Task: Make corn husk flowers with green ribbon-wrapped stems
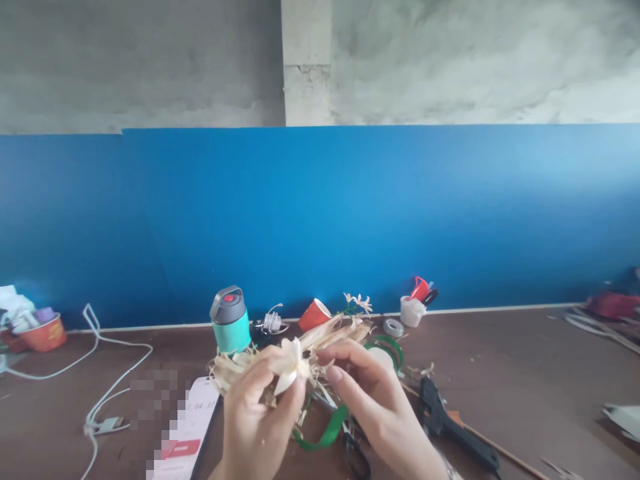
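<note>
A pale cream flower point(289, 365) with pointed petals is pinched between the thumb and fingers of my left hand point(260, 407). My right hand point(375, 397) hovers just right of the flower, its thumb and curved index finger a little apart, with nothing visible between them. Under and behind both hands lies a heap of dry, straw-coloured husk strips point(320, 333). A loop of green tape point(327, 430) hangs or lies below the hands. Beside it are scissors point(356, 457) with black handles, partly hidden by my right hand.
A black glue gun point(453, 427) lies at right, near a thin stick point(500, 453). A phone point(193, 427) is at left, beside a white cable point(120, 383). Behind stand a turquoise flask point(231, 330), a tipped red cup point(315, 315), a tape roll point(393, 327) and a white cup point(412, 312).
</note>
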Tool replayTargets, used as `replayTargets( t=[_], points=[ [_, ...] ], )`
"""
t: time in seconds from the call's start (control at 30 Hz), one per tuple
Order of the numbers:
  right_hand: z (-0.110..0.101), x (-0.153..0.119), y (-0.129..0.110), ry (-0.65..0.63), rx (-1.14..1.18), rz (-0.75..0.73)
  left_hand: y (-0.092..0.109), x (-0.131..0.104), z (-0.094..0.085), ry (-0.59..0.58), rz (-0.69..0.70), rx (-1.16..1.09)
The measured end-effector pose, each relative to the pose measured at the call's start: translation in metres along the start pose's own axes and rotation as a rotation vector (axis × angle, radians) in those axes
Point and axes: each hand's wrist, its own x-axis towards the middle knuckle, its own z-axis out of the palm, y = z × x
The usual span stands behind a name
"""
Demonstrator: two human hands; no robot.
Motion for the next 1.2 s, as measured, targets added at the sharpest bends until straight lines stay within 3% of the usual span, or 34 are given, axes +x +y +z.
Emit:
replayTargets(
  t=[0.13,0.27,0.4,0.57,0.93,1.2],
  points=[
    [0.001,0.006,0.001,-0.162,0.069,0.095,0.008,0.008,0.0,-0.146,-0.383,-0.251],
    [-0.001,0.012,0.006,-0.262,0.257,0.224,0.01,0.011,0.006,-0.152,-0.621,-0.459],
    [-0.003,0.016,0.014,-0.29,0.487,0.371,0.006,0.009,0.011,-0.149,-0.71,-0.544],
    [-0.003,0.02,0.026,-0.426,0.699,0.498,-0.006,0.007,0.012,-0.272,-0.71,-0.575],
    [0.004,0.018,0.016,-0.118,0.489,0.393,-0.023,0.006,0.016,-0.169,-0.806,-0.646],
    [0.01,0.012,0.02,0.034,0.089,0.105,-0.02,-0.001,0.023,-0.095,-0.763,-0.595]
  ],
)
